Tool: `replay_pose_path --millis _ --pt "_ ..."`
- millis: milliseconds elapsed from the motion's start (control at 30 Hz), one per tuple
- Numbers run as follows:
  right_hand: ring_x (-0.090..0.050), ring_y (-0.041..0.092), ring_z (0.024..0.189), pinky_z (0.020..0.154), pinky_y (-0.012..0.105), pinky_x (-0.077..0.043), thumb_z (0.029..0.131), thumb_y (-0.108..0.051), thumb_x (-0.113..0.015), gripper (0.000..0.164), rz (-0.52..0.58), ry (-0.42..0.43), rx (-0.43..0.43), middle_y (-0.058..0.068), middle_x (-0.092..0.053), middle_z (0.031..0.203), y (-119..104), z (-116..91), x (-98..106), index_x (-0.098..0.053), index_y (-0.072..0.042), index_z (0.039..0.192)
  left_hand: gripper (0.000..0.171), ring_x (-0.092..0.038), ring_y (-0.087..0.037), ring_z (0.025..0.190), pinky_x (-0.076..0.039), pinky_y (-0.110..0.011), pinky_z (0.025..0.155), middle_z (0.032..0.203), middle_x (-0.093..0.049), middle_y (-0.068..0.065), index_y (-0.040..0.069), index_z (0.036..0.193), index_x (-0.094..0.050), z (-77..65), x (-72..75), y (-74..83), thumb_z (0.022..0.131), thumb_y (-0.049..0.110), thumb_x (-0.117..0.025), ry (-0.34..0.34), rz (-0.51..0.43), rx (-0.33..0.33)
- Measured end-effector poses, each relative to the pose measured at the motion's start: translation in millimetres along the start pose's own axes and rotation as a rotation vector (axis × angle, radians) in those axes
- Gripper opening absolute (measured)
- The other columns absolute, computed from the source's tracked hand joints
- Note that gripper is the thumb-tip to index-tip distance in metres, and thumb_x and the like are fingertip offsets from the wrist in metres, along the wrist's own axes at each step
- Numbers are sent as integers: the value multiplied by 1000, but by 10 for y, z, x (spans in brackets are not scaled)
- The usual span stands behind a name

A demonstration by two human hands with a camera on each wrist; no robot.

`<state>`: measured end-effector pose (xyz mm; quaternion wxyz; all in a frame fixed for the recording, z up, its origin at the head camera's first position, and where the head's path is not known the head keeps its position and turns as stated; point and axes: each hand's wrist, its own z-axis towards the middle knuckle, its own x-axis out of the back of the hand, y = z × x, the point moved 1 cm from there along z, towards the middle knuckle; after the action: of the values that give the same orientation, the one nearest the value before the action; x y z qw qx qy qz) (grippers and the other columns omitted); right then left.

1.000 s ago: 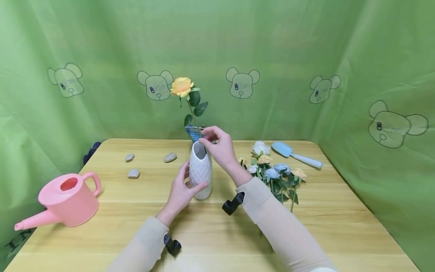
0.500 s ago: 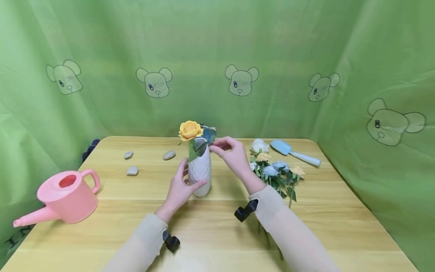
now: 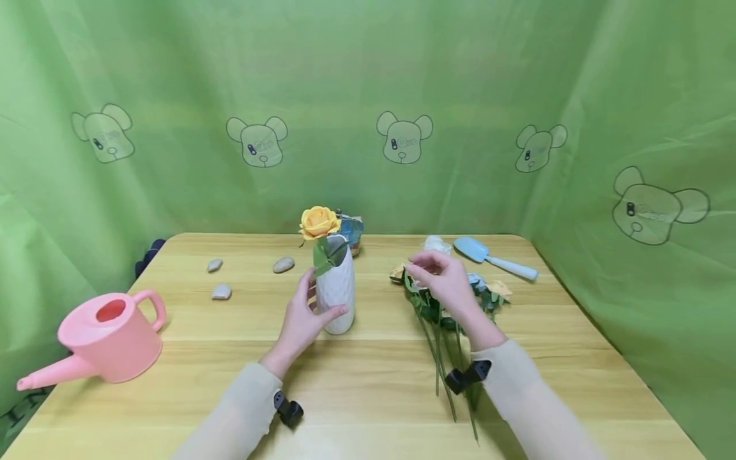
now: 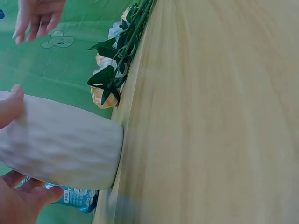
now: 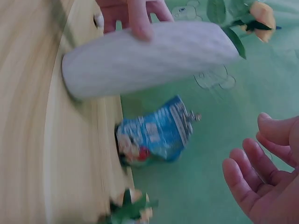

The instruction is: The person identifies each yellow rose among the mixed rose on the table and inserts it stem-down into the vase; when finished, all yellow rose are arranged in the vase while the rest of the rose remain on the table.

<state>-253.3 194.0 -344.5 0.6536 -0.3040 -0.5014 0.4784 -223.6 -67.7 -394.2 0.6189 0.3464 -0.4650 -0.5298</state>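
A white textured vase (image 3: 336, 295) stands upright on the table, and my left hand (image 3: 303, 317) grips it around the middle, thumb in front. One yellow rose (image 3: 319, 222) rises from its mouth, leaning left, with green leaves over the rim. My right hand (image 3: 445, 284) is above a bunch of artificial flowers (image 3: 428, 306), partly hiding them. In the right wrist view, the fingers (image 5: 243, 184) are loosely bent with nothing between them. White, pale blue and yellow blooms show around that hand, their stems pointing toward me. Whether the hand touches any bloom cannot be told.
Behind the vase stands a blue printed pouch (image 5: 154, 135). A pink watering can (image 3: 112, 335) is at the left, with grey stones (image 3: 222, 291) between it and the vase. A light blue trowel (image 3: 494, 257) lies at the back right. Green curtains (image 3: 345, 76) surround the table.
The yellow rose has dropped down into the vase, and my right hand has let go of it and moved right, over the flower bunch. My left hand has stayed on the vase.
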Motion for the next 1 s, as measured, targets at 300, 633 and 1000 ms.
replay_pose_path --millis 300,633,1000 --pt "-61 18 74 65 30 -56 87 -10 -66 29 -16 45 -86 19 -62 94 143 -325 401 -59 8 109 85 -47 -37 117 -42 -49 96 135 -44 -19 8 142 -32 35 -45 -6 72 8 -80 -1 -7 -29" --pt "-65 26 73 65 40 -57 86 -10 -66 38 58 33 -297 23 -63 95 673 -547 452 -53 11 115 86 -51 -24 112 -47 -41 92 130 -49 -2 27 140 -37 121 -70 -420 68 33 -83 48 -24 -40" --pt "-64 29 72 60 40 -57 88 -9 -63 38 51 -78 -512 21 -64 90 859 -595 297 -49 10 118 88 -51 -25 113 -46 -41 93 129 -50 -4 26 140 -37 143 -46 -399 66 32 -84 40 -22 -22"
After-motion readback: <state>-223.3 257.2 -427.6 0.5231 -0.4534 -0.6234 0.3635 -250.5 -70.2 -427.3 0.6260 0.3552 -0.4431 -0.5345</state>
